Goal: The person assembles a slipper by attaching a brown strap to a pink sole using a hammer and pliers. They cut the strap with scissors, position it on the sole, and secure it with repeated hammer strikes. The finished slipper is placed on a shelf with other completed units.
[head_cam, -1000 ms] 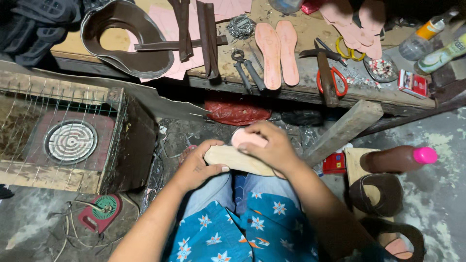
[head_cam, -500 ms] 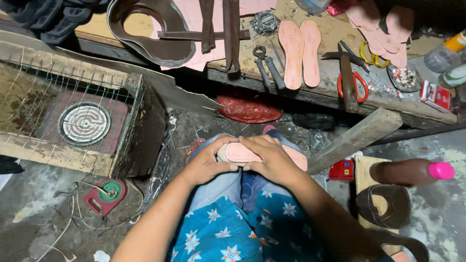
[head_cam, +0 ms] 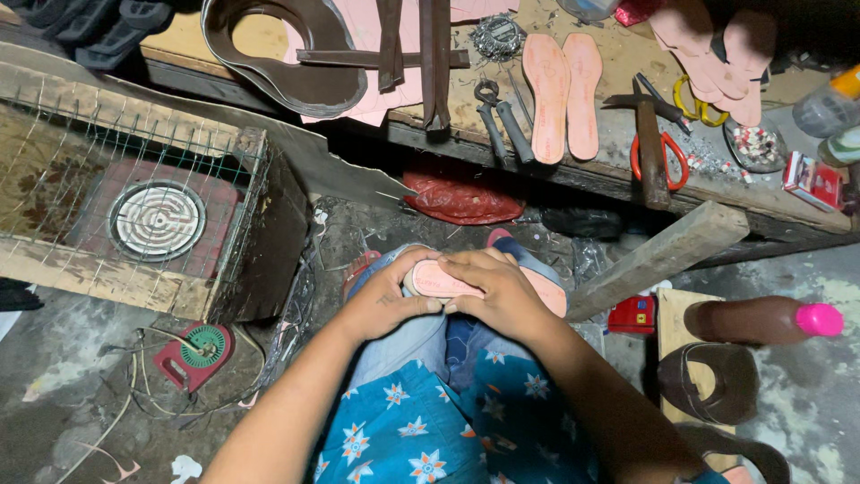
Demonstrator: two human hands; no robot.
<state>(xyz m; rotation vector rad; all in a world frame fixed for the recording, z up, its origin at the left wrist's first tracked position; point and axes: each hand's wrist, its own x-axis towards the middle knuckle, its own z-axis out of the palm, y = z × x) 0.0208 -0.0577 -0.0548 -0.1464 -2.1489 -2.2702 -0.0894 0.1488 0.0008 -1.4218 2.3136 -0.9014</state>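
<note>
While the two hands are closing together over the lap, this entry is listing the scene from largest item to smallest.

Workbench (head_cam: 788,211): running across the top of the view, carrying a brown leather cut-out (head_cam: 269,54), two pink insoles (head_cam: 563,90), pincers (head_cam: 502,121), a hammer (head_cam: 649,134) and red-handled scissors (head_cam: 670,157).

Wire-covered wooden box (head_cam: 134,206): sitting at left with a round coil heater (head_cam: 157,220) inside.

Wooden plank (head_cam: 658,260): leaning from the bench toward the knees.

Pink sole piece (head_cam: 448,282): now lying across the knees, pulled in closer than a second ago, when it was being held farther out and showing a paler face; the pink face is now turned up.

Left hand (head_cam: 390,300): gripping the near end of the sole piece, thumb pressing on top.

Right hand (head_cam: 497,291): clamping over its middle, fingers curled down, touching the left hand.

Judgement: the piece appears turned over and the hands seem to be pressing or smoothing it against the knee.
</note>
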